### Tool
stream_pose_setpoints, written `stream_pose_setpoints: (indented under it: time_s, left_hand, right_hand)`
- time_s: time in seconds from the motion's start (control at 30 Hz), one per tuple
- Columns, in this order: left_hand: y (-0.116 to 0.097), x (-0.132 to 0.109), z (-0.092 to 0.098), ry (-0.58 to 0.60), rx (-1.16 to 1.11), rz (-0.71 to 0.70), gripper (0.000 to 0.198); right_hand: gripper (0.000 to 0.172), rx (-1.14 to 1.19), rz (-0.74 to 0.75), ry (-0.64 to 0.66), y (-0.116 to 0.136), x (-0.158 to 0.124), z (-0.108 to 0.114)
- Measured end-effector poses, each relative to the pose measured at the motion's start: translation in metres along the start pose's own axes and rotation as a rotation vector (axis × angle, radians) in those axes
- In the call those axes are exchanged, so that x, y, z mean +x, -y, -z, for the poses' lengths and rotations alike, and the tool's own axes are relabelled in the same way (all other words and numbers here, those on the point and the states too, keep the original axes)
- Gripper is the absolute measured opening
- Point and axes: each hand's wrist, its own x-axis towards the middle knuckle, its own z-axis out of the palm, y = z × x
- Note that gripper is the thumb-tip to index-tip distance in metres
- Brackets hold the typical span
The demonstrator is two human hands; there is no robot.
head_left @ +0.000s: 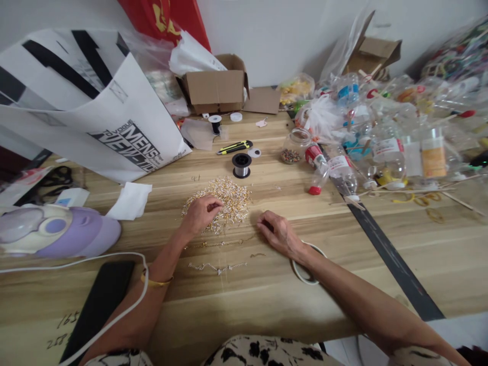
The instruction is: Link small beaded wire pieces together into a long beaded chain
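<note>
My left hand (202,212) is over the left part of a loose pile of small gold and silver jewellery pieces (232,201). Its thumb and fingertips are pressed together, and anything between them is too small to make out. My right hand (279,235) rests on the table right of the pile, fingers curled in; what they hold, if anything, is hidden. Below the pile lies a thin gold chain (217,244), its right end near my right hand. Nearer my body are a silver chain with small charms (219,269) and a short chain piece (258,255).
Beyond the pile are a wire spool (241,165) and a yellow-black cutter knife (234,147). Plastic bottles (339,165) and a jar of beads (293,147) crowd the right. A purple device (82,231), white cable (129,305) and black phone (101,305) lie left.
</note>
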Motion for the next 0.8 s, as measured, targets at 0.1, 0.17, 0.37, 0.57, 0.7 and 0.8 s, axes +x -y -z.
stream_pose_setpoints:
  time_s: [0.1, 0.17, 0.37, 0.57, 0.7, 0.8]
  left_hand:
    - [-0.0008, -0.0001, 0.0, 0.011, -0.006, -0.003, 0.011]
    - [-0.001, -0.0001, -0.0005, 0.005, -0.011, 0.0, 0.012]
    - [-0.0012, -0.0004, -0.0009, 0.004, -0.04, 0.035, 0.013]
    - [0.0009, -0.0004, -0.0019, -0.004, -0.052, 0.055, 0.015]
    - [0.0014, -0.0003, -0.0026, -0.009, -0.066, 0.055, 0.016]
    - [0.0015, -0.0003, -0.0021, -0.012, -0.052, 0.05, 0.017]
  right_hand:
    - [0.008, 0.001, -0.003, -0.005, 0.0006, -0.0001, 0.0]
    - [0.009, -0.002, -0.003, -0.005, 0.0008, -0.0001, -0.0001]
    - [0.009, -0.005, 0.005, -0.007, 0.0006, -0.0003, 0.0]
    - [0.008, 0.001, -0.002, 0.0, -0.0002, -0.0004, -0.0005]
    - [0.008, 0.004, 0.004, -0.007, -0.0009, -0.0005, -0.001]
    - [0.008, 0.003, 0.006, -0.004, -0.0009, -0.0005, -0.001]
